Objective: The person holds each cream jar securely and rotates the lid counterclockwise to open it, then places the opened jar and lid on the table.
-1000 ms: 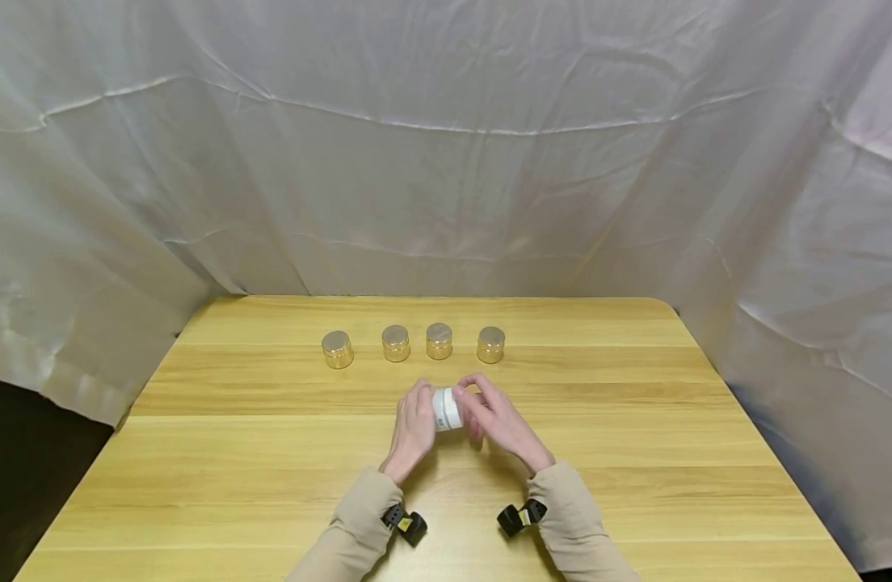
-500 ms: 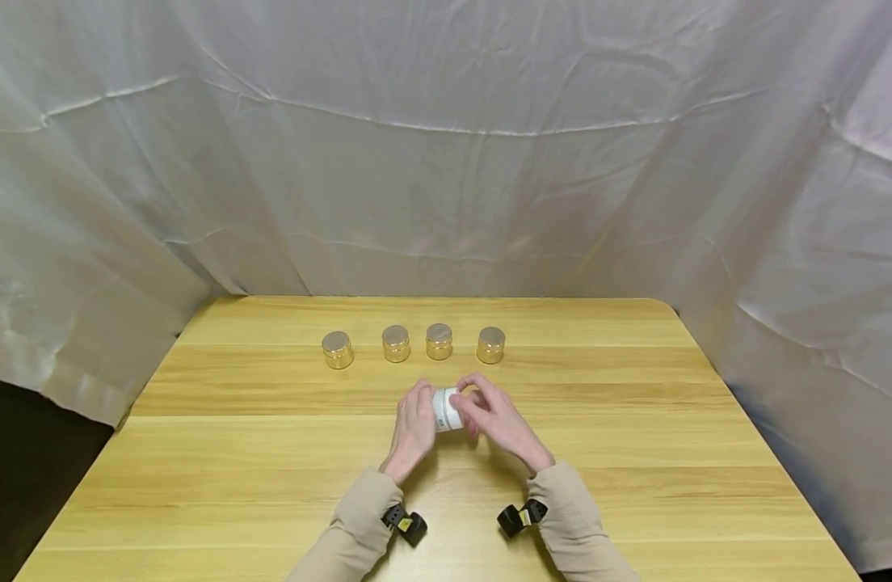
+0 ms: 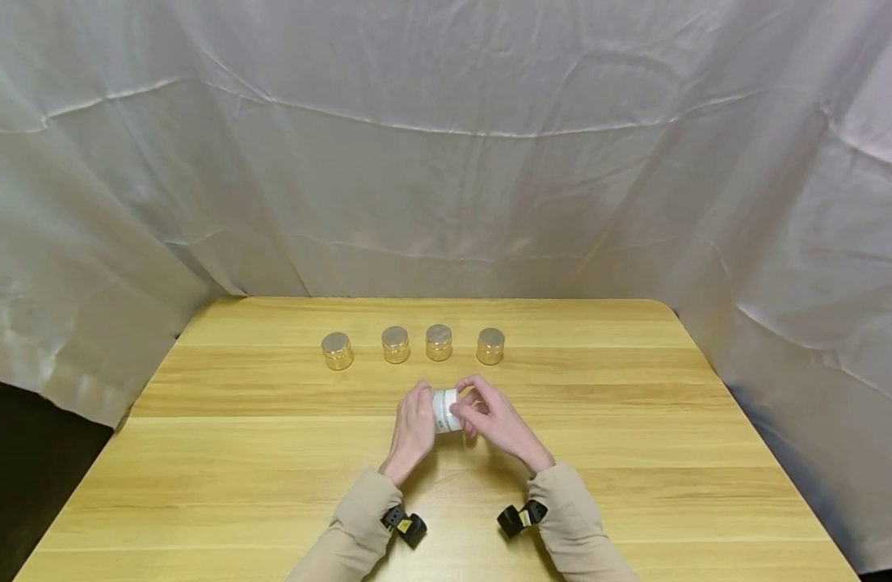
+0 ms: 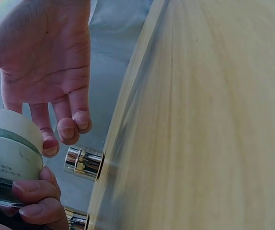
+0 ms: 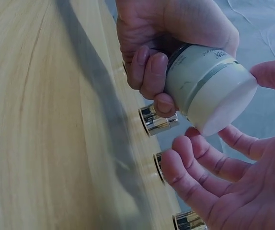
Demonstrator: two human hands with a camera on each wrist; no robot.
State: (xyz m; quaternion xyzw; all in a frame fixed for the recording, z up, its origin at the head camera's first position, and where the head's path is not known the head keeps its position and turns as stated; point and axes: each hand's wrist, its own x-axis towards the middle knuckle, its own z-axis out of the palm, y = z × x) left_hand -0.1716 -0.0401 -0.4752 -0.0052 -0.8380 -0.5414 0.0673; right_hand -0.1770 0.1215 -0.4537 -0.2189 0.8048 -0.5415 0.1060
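Note:
A small white cream jar with a greenish body is held tilted on its side over the middle of the table. My left hand grips the body, fingers curled round its dark base, as the right wrist view shows. Its white lid faces my right hand. The right thumb and index finger pinch the lid's edge, while the other right fingers are bent beside it. Part of the jar's body is hidden behind the left hand.
Several gold jars with flat lids stand in a row beyond the hands, among them a leftmost gold jar and a rightmost gold jar. A grey curtain hangs behind the wooden table.
My right thumb has slid down along the lid's edge, towards me, with the fingers shifting round it. The left hand, the jar and the gold jars stay in place.

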